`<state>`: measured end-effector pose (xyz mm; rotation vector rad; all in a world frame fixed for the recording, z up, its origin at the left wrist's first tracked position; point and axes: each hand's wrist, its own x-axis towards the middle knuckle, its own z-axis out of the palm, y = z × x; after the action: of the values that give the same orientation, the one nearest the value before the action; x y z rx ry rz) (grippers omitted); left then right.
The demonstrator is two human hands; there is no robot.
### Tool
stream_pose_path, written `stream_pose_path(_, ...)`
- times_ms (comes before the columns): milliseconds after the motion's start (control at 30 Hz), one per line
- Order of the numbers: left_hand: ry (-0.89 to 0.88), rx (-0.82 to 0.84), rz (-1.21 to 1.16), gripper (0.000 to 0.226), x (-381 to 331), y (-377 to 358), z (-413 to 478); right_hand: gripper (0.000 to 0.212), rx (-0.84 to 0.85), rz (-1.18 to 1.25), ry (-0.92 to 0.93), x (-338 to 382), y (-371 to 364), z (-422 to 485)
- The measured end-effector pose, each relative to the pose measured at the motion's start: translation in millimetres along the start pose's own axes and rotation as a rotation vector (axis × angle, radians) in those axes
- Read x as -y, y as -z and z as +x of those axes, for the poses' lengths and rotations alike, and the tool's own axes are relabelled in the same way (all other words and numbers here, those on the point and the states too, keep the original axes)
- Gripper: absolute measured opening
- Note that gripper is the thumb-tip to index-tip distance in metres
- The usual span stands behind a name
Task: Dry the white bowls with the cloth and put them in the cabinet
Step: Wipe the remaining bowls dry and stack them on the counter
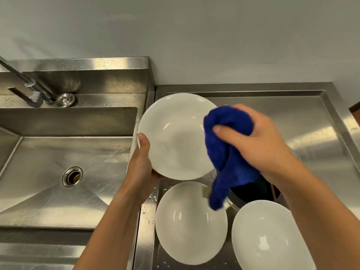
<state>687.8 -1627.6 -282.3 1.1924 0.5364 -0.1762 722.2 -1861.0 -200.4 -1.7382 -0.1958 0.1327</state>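
A white bowl (173, 137) is lifted above the steel counter, tilted toward me. My left hand (141, 162) grips its left rim, thumb on the inside edge and fingers underneath. My right hand (255, 139) grips a bunched blue cloth (228, 152) against the bowl's right rim; a tail of the cloth hangs down. Two more white bowls stand on the counter below: one (191, 223) in the middle, one (268, 236) at the lower right. No cabinet is in view.
A steel sink (48, 162) with a drain (72, 176) lies to the left, a faucet (29, 82) at its back. The steel counter (282, 114) has a raised rim and a dark round opening (251, 191) under my right wrist. Water drops dot the counter's front.
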Motion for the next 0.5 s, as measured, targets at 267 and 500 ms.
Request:
stream_pose_path(267,0.081,-0.081,0.076,0.037,51,-1,44,0.020,-0.406,0.380,-0.338,-59,-22,-1)
stream_pose_path(500,0.164,-0.104,0.088,0.018,88,10,71,0.017,-0.449,0.436,-0.429,-98,-24,-13)
